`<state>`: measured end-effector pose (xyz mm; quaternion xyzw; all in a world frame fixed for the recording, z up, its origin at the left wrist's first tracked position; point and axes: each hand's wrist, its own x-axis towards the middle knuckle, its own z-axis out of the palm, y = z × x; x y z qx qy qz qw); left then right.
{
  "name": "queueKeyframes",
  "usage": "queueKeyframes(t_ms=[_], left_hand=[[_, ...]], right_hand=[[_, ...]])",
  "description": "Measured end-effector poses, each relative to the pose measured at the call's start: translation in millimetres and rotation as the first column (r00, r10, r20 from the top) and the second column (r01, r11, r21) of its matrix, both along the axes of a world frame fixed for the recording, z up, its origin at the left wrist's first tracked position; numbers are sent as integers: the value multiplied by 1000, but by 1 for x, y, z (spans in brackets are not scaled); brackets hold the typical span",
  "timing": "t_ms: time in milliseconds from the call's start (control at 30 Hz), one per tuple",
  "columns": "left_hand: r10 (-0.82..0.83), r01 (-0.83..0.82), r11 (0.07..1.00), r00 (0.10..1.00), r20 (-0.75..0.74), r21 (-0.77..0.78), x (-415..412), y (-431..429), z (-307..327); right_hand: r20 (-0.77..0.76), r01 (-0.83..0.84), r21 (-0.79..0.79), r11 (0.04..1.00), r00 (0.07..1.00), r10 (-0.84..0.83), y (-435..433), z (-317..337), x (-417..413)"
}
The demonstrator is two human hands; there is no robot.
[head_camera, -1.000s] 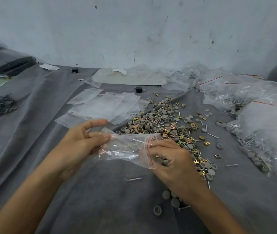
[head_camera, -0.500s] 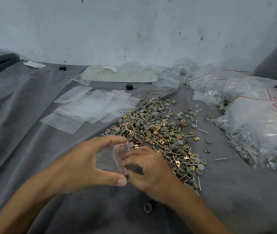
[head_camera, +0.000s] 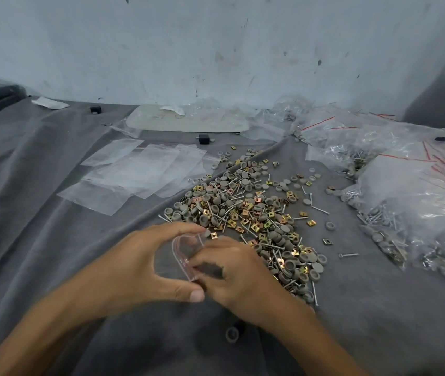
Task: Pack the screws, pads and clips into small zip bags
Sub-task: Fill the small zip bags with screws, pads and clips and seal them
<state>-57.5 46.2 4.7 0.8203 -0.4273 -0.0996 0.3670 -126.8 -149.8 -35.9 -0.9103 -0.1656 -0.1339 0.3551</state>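
Above the grey-draped table (head_camera: 53,253), the left hand (head_camera: 140,267) curls thumb and forefinger round a small zip bag (head_camera: 180,253) while the right hand (head_camera: 240,278), fingers curled, seems to pinch its red-lined mouth, just beside the heap of screws, pads and clips (head_camera: 248,213).

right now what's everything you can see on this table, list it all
loose pile of screws, pads and clips: many; silver, grey, brass; centre of the cloth
empty zip bags: several, clear, flat, left of the pile
filled bags: a heap, clear with red strips, right side
black blocks: two, black, towards the wall
pale sheet: one, off-white, by the wall
grey cloth: one, grey, under everything
small zip bag: one, clear with a red strip, between the hands
left hand: holds the small zip bag
right hand: pinches its mouth
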Motion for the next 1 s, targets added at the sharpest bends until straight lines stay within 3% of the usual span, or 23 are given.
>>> queueKeyframes(t_ms=[67,167,233,300,367,733,1000], left_hand=[[30,-30,1000,1000,5,-5,2,1,-2],[65,-65,998,998,23,-1,5,3,-3],[69,-69,998,997,17,12,6,3,-4],[64,-64,997,998,13,31,6,2,-6],[53,-54,998,998,17,45,6,2,-6],[69,-69,998,997,21,-5,5,3,-6],[70,-71,997,997,22,25,5,1,-7]], right_hand=[[-131,-62,-27,998,990,57,-8,7,-2],[-262,-27,104,994,964,54,-41,27,-5],[-195,164,98,981,970,-143,-70,36,-5],[-180,350,-22,937,920,-348,-93,36,-4],[-224,410,-159,898,871,-437,-105,30,-2],[-392,235,-349,907,842,-369,-112,29,-2],[-339,256,-381,888,856,-392,-116,25,6]])
